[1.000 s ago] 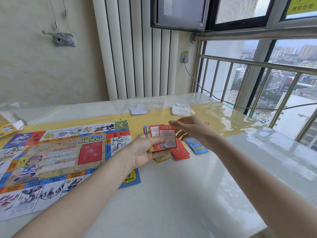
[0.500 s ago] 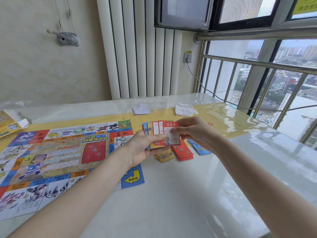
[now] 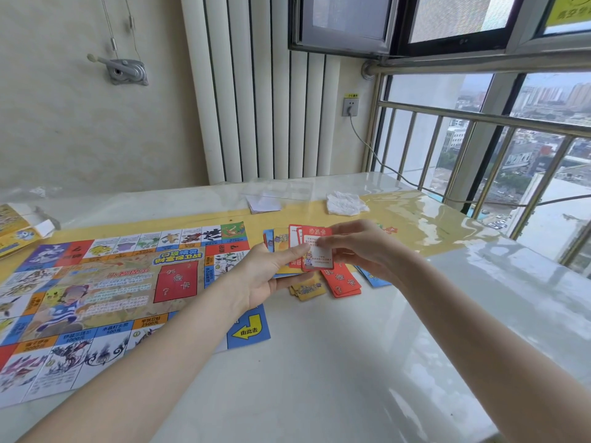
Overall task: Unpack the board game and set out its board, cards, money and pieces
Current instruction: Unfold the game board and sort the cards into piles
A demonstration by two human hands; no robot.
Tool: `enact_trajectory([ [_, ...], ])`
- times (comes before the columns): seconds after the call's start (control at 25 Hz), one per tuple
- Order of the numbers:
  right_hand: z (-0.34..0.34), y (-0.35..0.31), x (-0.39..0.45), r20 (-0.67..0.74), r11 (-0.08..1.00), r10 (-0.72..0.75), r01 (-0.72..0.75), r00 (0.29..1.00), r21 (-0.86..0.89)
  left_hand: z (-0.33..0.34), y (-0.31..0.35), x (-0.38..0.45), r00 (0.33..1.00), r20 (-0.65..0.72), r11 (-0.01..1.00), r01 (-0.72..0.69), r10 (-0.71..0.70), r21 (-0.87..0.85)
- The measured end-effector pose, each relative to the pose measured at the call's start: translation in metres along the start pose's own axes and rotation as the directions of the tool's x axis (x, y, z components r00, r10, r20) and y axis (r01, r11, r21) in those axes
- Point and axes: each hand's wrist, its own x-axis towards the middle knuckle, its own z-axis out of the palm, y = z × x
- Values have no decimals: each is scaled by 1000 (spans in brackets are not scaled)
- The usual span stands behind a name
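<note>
Two hands sorting game cards beside an unfolded board.

Right hand (image 3: 361,251) pinches one red card (image 3: 316,254) at the front of a fan of cards (image 3: 281,247) gripped by the left hand (image 3: 265,276). Just right of the board (image 3: 105,292), three small card piles (image 3: 342,281) lie on the table (image 3: 351,362).

Right hand (image 3: 367,251) has closed onto front card (image 3: 316,251)

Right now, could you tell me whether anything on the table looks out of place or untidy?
Only slightly: a crumpled white tissue lies on the table behind the card piles, unrelated to the game. The board lies flat, and the red pile looks roughly squared.
</note>
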Motion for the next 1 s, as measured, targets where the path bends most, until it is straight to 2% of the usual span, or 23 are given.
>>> enact_trajectory([
  [0.16, -2, -2, -1, -64, 1000, -6, 6, 998, -12, -1, 4, 1, 1000, -22, 999, 21, -22, -29],
  [0.24, -8, -4, -1, -173, 988, -155, 156, 973, -4, -6, 6, 2, 996, -43, 996, 71, -73, -45],
  [0.28, -10, -4, 0, -238, 952, -306, 290, 922, -103, -8, 7, 2, 993, -57, 993, 97, -101, -72],
  [0.32, -11, -4, 1, -252, 875, -472, 415, 845, -247, -9, 8, 2, 989, -68, 986, 121, -129, -111],
  [0.4, -7, 0, 1, -88, 638, -716, 599, 692, -483, -9, 11, 1, 984, -56, 966, 156, -170, -205],
  [0.48, -1, 10, 4, 171, 322, -820, 686, 547, -653, -6, 13, 0, 987, -24, 953, 149, -161, -263],
  [0.52, 0, 15, 5, 272, 194, -818, 689, 507, -698, -5, 14, 0, 990, -30, 960, 128, -139, -249],
  [0.56, -1, 18, 6, 336, 131, -794, 682, 506, -719, -4, 14, 0, 992, -52, 970, 102, -116, -223],
  [0.6, -3, 19, 6, 345, 131, -775, 669, 529, -732, -4, 13, 1, 992, -83, 977, 72, -90, -202],
  [0.64, -4, 19, 6, 300, 191, -768, 649, 566, -736, -5, 13, 1, 991, -114, 981, 45, -68, -189],
  [0.68, -6, 19, 5, 204, 316, -756, 619, 622, -719, -6, 13, 1, 989, -140, 983, 23, -49, -183],
  [0.76, -7, 12, 2, -34, 684, -616, 513, 787, -519, -6, 12, 2, 987, -160, 985, -10, -18, -173],
  [0.8, -6, 7, 0, -73, 831, -487, 437, 870, -344, -6, 12, 1, 987, -158, 988, -20, -4, -153],
  [0.84, -4, 5, -2, -76, 915, -372, 351, 925, -199, -6, 11, 2, 989, -148, 992, -26, 8, -121],
  [0.92, -3, 2, -2, -54, 970, -242, 240, 969, -39, -2, 10, 2, 991, -125, 997, -45, 37, -61],
  [1.0, 1, 1, -3, -27, 982, -188, 188, 982, 8, -1, 8, 3, 991, -117, 997, -75, 71, -31],
])
